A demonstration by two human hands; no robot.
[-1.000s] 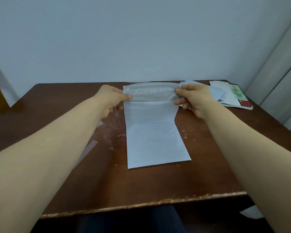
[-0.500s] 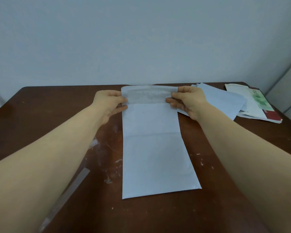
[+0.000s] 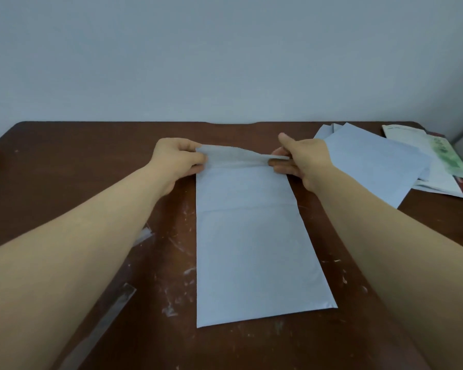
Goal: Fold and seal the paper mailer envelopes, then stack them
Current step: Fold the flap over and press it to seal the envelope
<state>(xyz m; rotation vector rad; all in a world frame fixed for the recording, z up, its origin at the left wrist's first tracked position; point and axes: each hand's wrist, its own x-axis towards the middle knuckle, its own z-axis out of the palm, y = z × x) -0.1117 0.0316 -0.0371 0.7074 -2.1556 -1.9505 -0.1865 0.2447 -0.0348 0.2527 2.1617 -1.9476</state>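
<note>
A pale blue paper mailer envelope (image 3: 254, 249) lies lengthwise on the dark brown table (image 3: 78, 156), with a crease across its upper part. Its far flap (image 3: 235, 158) is lifted and bending toward me. My left hand (image 3: 177, 158) pinches the flap's left corner. My right hand (image 3: 302, 161) pinches the right corner, thumb raised. A pile of more pale blue mailers (image 3: 369, 161) lies at the back right.
Printed papers and a booklet with green and red (image 3: 444, 158) lie at the far right edge, partly under the mailer pile. Clear peel strips (image 3: 110, 313) lie on the scuffed tabletop at the left, beside my left forearm. A pale wall stands behind the table.
The flap has come down from flat and upright to half folded toward me, both hands still on its corners. The camera has tilted down and closer.
</note>
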